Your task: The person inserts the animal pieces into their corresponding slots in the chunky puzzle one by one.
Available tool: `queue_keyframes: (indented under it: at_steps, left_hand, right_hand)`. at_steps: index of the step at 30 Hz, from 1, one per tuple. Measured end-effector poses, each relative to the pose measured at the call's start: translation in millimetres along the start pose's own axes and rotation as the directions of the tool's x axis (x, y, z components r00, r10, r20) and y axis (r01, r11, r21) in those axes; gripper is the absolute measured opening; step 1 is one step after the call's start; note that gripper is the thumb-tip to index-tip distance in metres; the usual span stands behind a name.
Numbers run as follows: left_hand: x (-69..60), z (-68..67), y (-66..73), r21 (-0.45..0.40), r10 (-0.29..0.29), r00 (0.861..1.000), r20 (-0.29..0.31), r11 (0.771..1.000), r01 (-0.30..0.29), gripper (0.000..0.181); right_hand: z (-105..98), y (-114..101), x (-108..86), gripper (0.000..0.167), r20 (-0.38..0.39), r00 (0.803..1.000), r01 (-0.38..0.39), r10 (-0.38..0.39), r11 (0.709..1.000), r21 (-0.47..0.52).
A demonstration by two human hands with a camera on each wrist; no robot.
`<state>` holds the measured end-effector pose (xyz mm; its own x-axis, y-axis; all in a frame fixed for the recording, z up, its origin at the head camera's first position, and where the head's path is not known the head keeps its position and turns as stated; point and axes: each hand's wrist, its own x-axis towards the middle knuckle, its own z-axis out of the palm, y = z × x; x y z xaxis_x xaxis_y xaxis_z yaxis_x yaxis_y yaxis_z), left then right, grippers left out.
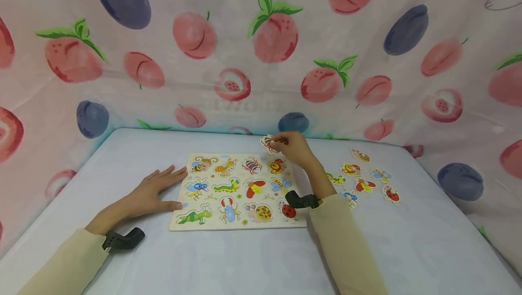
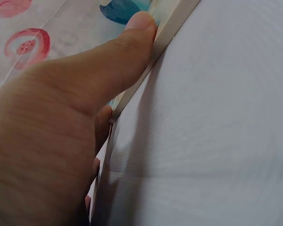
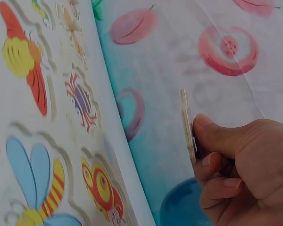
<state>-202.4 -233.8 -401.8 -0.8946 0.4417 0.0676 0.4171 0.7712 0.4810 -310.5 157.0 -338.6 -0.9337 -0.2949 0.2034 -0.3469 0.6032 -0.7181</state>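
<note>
My right hand [image 1: 297, 150] pinches a spider puzzle piece [image 1: 268, 143] between thumb and fingers, just above the far edge of the wooden insect puzzle board [image 1: 238, 199]. Seen edge-on in the right wrist view, the spider piece [image 3: 187, 127] shows its pale wooden rim. A matching spider picture [image 1: 252, 165] lies in the board's far row. Fingers spread, my left hand [image 1: 152, 193] rests at the board's left side. In the left wrist view, the thumb of the left hand [image 2: 61, 113] touches the board's edge [image 2: 167, 35].
Several loose pieces lie right of the board, among them a ladybug [image 1: 391, 194], a snail [image 1: 360, 155], a red-winged insect [image 1: 364, 185] and a caterpillar [image 1: 336, 179]. A white cloth covers the table [image 1: 228, 263]. Behind it hangs a fruit-patterned curtain [image 1: 232, 36].
</note>
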Motion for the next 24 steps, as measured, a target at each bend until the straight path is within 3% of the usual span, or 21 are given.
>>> queue_keyframes:
  at_steps: [13, 19, 24]
  left_hand:
    - [-1.9, 0.5, 0.8, 0.004, -0.021, 1.0, 0.0, 1.0, 0.021, 0.092]
    - [-3.0, 0.2, 1.9, -0.014, -0.019, 1.0, 0.006, 1.0, 0.019, 0.092]
    - [-0.4, -0.4, 1.7, 0.004, -0.005, 1.0, 0.005, 1.0, 0.005, 0.092]
  right_hand:
    - [29, -8, 5.8, 0.021, 0.046, 0.999, 0.005, -0.009, 0.996, 0.088]
    - [45, -10, 5.3, 0.021, 0.077, 0.997, 0.002, -0.005, 0.999, 0.046]
    - [51, -7, 1.5, 0.02, 0.092, 0.995, -0.045, 0.045, 0.999, -0.007]
